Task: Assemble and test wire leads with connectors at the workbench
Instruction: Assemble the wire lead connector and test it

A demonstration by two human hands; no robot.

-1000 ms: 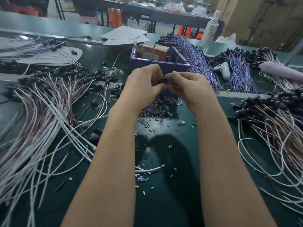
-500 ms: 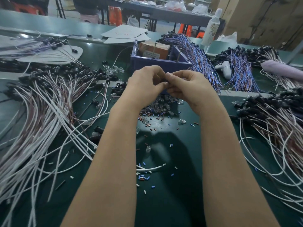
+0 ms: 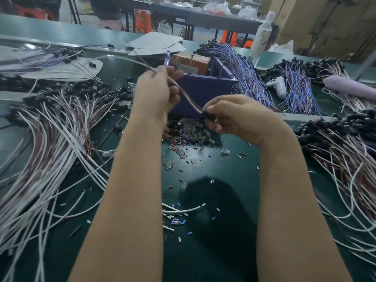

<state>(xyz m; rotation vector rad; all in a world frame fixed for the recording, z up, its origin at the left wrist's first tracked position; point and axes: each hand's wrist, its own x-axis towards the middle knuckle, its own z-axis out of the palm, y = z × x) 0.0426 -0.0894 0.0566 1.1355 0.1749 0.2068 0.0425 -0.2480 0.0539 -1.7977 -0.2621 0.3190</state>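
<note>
Looking down from the head view, the person is holding one wire lead [image 3: 184, 94] stretched in the air between both hands, above the counter [image 3: 240, 163]. The left hand [image 3: 156, 92] is curling its fingers around the lead's upper run, its grip closed on it, while the rest of the lead is trailing away up and to the left of that grip. The right hand [image 3: 240, 121] is pinching the black connector [image 3: 209, 117] at the lead's lower end, fingertips tight on it. The lead is showing as thin, pale pinkish-brown and slack. It is possibly two strands side by side, though motion blur is making that hard to confirm. I am judging this as the seating or checking step on a single lead. The next move is probably calling for a firm tug, or a steady carry toward the purple bin [image 3: 203, 88] just beyond both grips.
</note>
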